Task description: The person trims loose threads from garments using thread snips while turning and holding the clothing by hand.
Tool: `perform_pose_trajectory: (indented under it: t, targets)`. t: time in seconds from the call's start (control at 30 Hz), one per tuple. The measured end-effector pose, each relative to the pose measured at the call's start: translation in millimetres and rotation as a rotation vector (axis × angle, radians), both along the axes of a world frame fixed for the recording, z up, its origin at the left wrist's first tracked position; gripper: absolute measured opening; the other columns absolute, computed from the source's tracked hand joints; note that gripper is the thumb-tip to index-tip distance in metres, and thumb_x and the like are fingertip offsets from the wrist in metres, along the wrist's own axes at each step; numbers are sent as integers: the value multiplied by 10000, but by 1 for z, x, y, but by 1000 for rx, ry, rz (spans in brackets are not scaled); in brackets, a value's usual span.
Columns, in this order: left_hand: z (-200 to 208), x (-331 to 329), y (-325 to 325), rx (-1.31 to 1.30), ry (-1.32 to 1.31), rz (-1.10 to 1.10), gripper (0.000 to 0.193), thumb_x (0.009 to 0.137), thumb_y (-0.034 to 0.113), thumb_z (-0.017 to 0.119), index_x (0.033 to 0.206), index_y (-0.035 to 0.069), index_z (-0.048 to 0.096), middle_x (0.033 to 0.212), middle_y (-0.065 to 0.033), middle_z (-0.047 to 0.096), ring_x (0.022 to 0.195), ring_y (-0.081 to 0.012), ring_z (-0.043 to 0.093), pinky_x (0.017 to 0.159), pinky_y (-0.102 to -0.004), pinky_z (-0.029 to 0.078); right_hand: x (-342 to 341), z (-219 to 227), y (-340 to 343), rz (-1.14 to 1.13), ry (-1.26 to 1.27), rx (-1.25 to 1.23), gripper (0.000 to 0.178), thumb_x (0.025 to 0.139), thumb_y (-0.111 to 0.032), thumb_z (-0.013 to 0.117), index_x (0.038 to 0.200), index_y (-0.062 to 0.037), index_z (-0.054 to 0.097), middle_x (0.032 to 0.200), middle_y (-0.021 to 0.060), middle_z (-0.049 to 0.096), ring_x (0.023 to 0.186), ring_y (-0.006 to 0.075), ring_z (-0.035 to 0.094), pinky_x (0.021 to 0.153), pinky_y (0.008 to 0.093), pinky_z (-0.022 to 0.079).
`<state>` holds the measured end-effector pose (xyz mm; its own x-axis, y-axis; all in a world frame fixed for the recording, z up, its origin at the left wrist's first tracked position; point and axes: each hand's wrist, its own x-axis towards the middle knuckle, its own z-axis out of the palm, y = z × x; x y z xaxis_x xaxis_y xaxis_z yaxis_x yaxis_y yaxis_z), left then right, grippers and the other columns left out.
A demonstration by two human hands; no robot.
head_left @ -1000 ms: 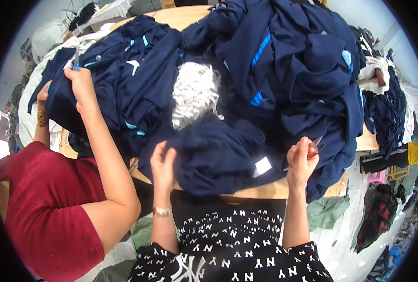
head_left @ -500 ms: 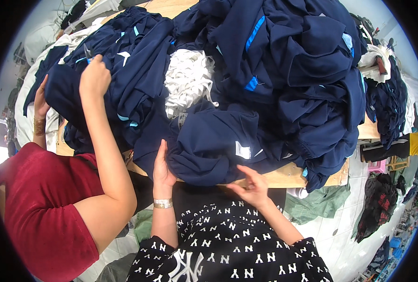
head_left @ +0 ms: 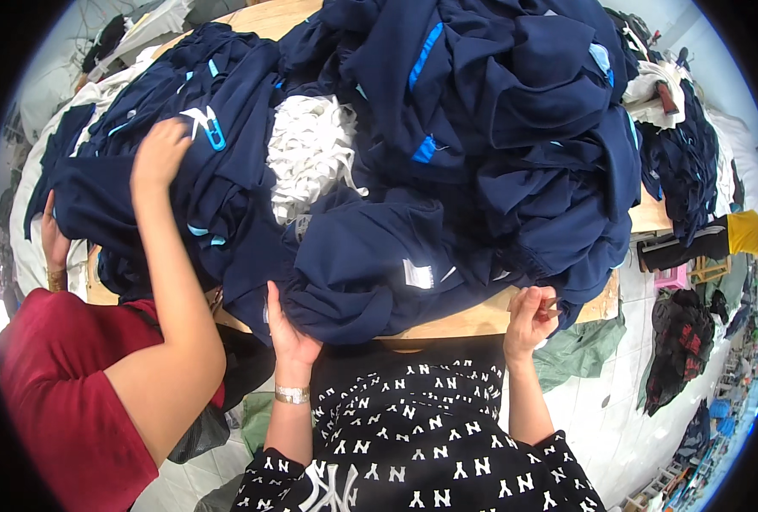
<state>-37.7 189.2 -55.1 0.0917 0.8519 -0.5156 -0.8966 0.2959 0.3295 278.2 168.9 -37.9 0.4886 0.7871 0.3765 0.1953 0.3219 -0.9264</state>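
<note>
A navy garment with a white label lies bunched at the table's front edge. My left hand rests against its near left side, thumb stretched up and apart; the other fingertips are hidden beneath the cloth. To the right, my right hand is closed beside the edge of the navy heap. A small pointed, metal-coloured piece sticks out from its fingers; too little shows to tell its kind.
White cloth strips are piled behind the garment. A large navy clothing heap covers the right of the wooden table. At left, a co-worker's hand reaches over navy cloth near blue-handled snips. Green sheeting lies on the floor.
My right hand has moved right, away from the garment, and its spread fingers have closed. My left hand stays at the garment. The co-worker's snips now show beyond their fingers.
</note>
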Motion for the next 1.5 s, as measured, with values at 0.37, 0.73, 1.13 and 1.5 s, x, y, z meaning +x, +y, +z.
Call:
perform_pose_trajectory:
  t: [0.37,0.73,1.13,1.5]
  targets:
    - [68,16,-7,585,825,67,460,768,-59,586,1212,-17,477,1156,-105,544,1081,-210,540,980,-309,389,-57,-39,8,164,373,-462,260,891,-122,643,1098,33,623,786,10,642,706,67,610,678,196,482]
    - [74,-5,15,359,1382,244,320,897,-34,479,1202,4,568,974,-31,557,913,-112,521,840,-234,408,-106,31,74,178,395,-198,209,800,-63,736,929,32,602,610,-102,391,531,-10,309,484,164,252]
    - [60,-14,13,290,791,432,293,992,176,429,1214,0,507,1174,-101,573,1047,-193,578,890,-303,482,-154,16,43,796,-207,31,241,770,-7,686,1008,-6,649,845,130,681,774,262,676,662,314,537]
    - [50,-34,0,249,1589,-50,470,690,-85,427,1110,39,600,1094,-108,554,1090,-235,504,1002,-329,357,-110,-35,84,268,466,-570,430,845,-227,707,1140,62,587,674,-23,561,585,46,509,556,195,414]
